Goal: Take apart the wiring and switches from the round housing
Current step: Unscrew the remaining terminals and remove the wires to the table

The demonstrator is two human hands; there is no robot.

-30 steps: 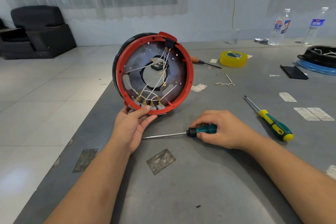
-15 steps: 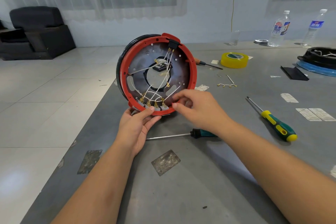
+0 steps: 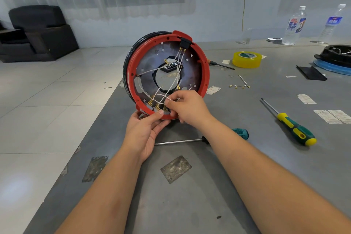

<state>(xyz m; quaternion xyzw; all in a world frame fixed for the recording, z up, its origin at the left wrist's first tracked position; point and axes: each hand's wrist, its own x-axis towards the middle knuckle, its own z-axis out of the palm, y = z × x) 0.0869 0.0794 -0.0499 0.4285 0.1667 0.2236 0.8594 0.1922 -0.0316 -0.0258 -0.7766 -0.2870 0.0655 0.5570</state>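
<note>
Upright on the table (image 3: 237,186), the round housing (image 3: 206,74) rests in the left hand (image 3: 141,132), which grips its lower rim. Just beside, the right hand (image 3: 187,105) pinches a white wire (image 3: 161,95).

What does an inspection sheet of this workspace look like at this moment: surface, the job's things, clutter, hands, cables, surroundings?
Surface: grey table with worn patches and paper labels.
Job's things: red round housing stands on edge, white wires and brass terminals still inside, black switch at its top.
Clutter: teal screwdriver under the right forearm, green-yellow screwdriver, yellow tape roll, loose terminal strip, two water bottles.
Hands: left hand grips the housing's lower rim; right hand pinches a wire.
Cables: yellow cord hangs on the wall.
Surroundings: black armchair, curtained windows, tiled floor.
</note>
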